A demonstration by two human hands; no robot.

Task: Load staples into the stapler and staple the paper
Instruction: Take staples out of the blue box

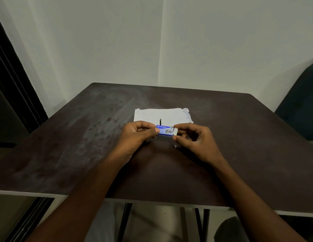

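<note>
Blue "Kangaro" staple box is pinched between left hand and right hand, above the tabletop.

Plain room, dark table, bare white walls, dark chair

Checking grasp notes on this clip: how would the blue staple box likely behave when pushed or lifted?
The blue staple box is probably light: both hands pinch it by fingertips alone. Flat-sided, it should slide, not roll. Its white end looks open, so tilting might spill staples.
</note>
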